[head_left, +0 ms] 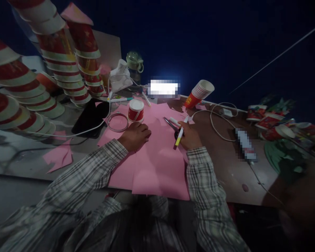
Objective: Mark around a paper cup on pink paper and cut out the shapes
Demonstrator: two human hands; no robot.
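Pink paper sheets lie overlapped on the table in front of me. My left hand rests on them, palm down, fingers loosely bent, with nothing seen in it. Just beyond it a red and white paper cup stands upside down, beside a thin ring, perhaps a tape roll. My right hand is closed around a white marker with a yellow end, its yellow end pointing down toward the paper. Scissors lie partly under that hand, their handles mostly hidden, near a small white marker or cap.
Tall stacks of red and white cups stand at the left, near a black phone or tablet. Nested cups lean at the back. A white cable runs right toward a power strip. Several markers lie behind.
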